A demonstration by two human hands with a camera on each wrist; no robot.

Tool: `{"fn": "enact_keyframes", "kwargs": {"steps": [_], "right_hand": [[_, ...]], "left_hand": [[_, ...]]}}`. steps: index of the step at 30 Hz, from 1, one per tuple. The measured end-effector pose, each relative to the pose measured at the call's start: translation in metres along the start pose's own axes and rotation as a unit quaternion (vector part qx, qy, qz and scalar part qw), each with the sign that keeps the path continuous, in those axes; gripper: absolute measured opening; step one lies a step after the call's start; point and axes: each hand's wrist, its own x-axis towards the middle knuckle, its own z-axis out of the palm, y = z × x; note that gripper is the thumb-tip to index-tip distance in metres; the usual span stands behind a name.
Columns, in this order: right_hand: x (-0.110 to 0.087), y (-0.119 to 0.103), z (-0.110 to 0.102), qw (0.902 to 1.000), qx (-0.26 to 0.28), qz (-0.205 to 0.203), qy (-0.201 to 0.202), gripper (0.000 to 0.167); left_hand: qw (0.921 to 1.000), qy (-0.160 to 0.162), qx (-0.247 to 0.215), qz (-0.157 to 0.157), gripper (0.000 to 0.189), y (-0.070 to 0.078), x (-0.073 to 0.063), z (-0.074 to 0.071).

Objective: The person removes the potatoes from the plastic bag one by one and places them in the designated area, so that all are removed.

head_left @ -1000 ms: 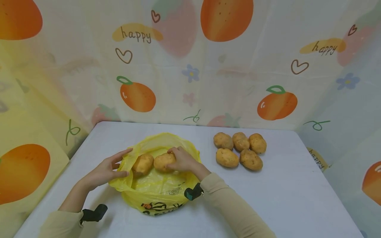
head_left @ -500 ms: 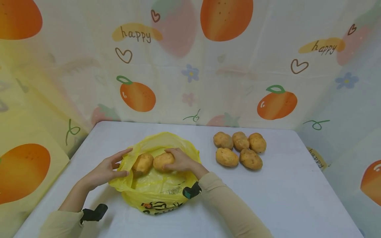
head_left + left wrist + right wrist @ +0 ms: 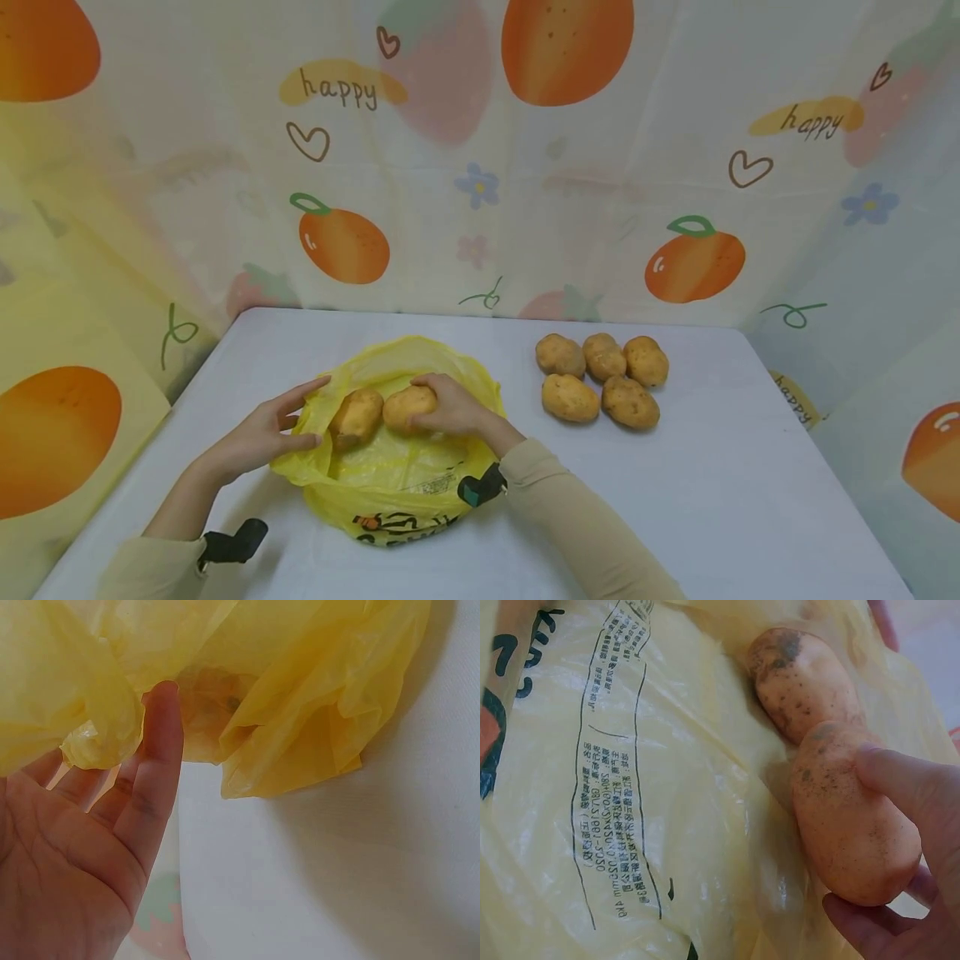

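Observation:
A yellow plastic bag (image 3: 408, 467) lies spread wide on the table, its mouth facing up. Inside it, one potato (image 3: 356, 419) rests at the left. My right hand (image 3: 459, 408) reaches into the bag and grips another potato (image 3: 409, 410), thumb on one side and fingers on the other. The right wrist view has this gripped potato (image 3: 855, 817) up against the first potato (image 3: 804, 679). At the bag's left rim is my left hand (image 3: 255, 429), its fingers extended and spread. In the left wrist view, the yellow plastic (image 3: 292, 712) overlaps the fingers of this hand (image 3: 82, 847).
Several loose potatoes (image 3: 570, 398) sit in two rows at the back right of the white table (image 3: 712, 483). Behind the table hangs a fruit-patterned cloth (image 3: 555, 208). Black wrist mounts (image 3: 234, 542) are on both sleeves.
My right hand has moved slightly left with its potato, bringing it closer to the other one in the bag. The left hand has barely moved.

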Motion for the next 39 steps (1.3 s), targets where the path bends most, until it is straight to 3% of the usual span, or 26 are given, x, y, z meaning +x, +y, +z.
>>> {"fn": "enact_keyframes", "kwargs": {"steps": [10,23,29,39], "right_hand": [[-0.001,-0.008,-0.005,0.9995,-0.008,-0.022,0.022,0.062],[-0.011,-0.018,-0.022,0.999,-0.002,-0.01,0.044,0.064],[-0.017,-0.025,-0.032,0.997,0.019,-0.019,0.072,0.065],[-0.035,-0.032,-0.048,0.9919,0.035,0.002,0.122,0.065]], "left_hand": [[1.0,0.004,0.005,0.001,0.079,0.0,0.0,0.0],[1.0,0.001,-0.002,-0.004,0.079,0.001,0.0,0.0],[1.0,0.0,-0.006,-0.005,0.079,0.0,0.0,0.001],[1.0,0.0,-0.002,-0.007,0.079,0.0,0.002,0.0]]}}
